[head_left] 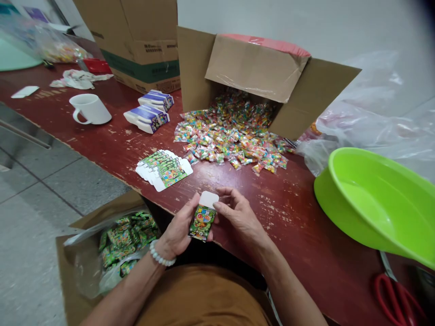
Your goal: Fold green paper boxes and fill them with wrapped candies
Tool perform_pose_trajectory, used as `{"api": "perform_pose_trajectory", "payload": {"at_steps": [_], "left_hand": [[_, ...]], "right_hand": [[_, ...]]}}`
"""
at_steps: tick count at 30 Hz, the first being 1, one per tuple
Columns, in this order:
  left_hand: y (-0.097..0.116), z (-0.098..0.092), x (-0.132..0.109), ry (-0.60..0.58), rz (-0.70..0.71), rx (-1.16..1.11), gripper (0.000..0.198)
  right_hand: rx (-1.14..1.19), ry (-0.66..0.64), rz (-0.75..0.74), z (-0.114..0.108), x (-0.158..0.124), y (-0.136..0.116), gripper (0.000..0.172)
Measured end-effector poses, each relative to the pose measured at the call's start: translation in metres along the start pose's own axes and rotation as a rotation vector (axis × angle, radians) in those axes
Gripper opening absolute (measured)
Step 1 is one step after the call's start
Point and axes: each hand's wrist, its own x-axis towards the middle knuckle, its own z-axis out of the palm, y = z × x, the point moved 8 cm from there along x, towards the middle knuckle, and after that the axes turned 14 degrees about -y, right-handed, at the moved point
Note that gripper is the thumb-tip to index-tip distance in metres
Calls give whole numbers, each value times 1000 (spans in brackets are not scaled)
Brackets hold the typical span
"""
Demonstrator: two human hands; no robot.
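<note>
Open lane over surface, right hand to green basin; basin's wall stops it rightward. Dead ahead: candy packets, carton behind. Flat boxes obstruct forward-left. Slim gap between mug and purple boxes. Lower left, beside the surface edge, open-topped box near left hand.

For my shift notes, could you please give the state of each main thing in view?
Small box: held, flap up
Left hand: holding it
Right hand: at its flap
Flat boxes: fanned out
Candy box: open
Candy: heaped
Lower box: open, holding green packs
Mug: upright
Basin: upright
</note>
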Motion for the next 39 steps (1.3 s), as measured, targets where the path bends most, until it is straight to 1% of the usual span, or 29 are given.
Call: {"api": "perform_pose_trajectory", "payload": {"at_steps": [2,3,4,6,8,9,10,12,14,15,17,20,22,25,28,30,32,34,36,37,38,39], "left_hand": [[1,-2,0,26,31,35,42],[3,-3,0,36,61,71,39],[5,-3,0,45,95,113,37],[9,-2,-2,48,145,180,35],[9,-1,-2,28,140,172,37],[7,0,-1,12,116,134,39],[4,1,-1,-7,82,85,42],[0,2,-1,-32,22,3,48],[-1,2,-1,-16,-3,-21,50],[-1,1,-1,4,-4,-15,51],[0,0,-2,50,1,11,52],[1,0,-2,95,12,58,57],[1,-1,-1,100,19,89,61],[0,-3,2,83,15,129,68],[0,-8,3,83,17,188,71],[1,-11,3,97,28,228,67],[4,-13,1,118,43,228,58],[6,-15,0,129,51,161,48],[6,-15,1,145,76,30,38],[5,-16,1,161,94,-49,31],[4,-16,2,180,114,-129,24],[2,-17,3,200,139,-203,18]], "right_hand": [[238,-100,90,13,4,16,42],[318,-142,109,20,5,20,42],[373,-158,105,24,5,21,39],[405,-107,39,24,6,17,31],[326,-8,-70,17,3,7,27],[252,23,-122,13,1,1,25],[164,24,-165,12,-1,-6,21],[-23,-48,-232,13,-3,-18,15],[-187,-122,-276,16,-5,-25,14],[-243,-136,-275,16,-6,-26,14],[-270,-114,-223,13,-4,-21,11],[-149,-67,-112,11,2,-8,10],[-33,-75,-62,13,7,-3,14],[125,-127,8,17,12,3,19],[150,-124,28,17,13,6,19],[85,-82,5,15,11,5,16],[-51,-36,-63,13,8,-3,13],[-253,-37,-166,17,3,-15,13],[-474,-73,-270,27,-5,-26,12],[-587,-91,-305,34,-9,-29,16],[-697,-95,-326,40,-13,-30,30],[-804,-90,-335,45,-16,-29,49]]}}
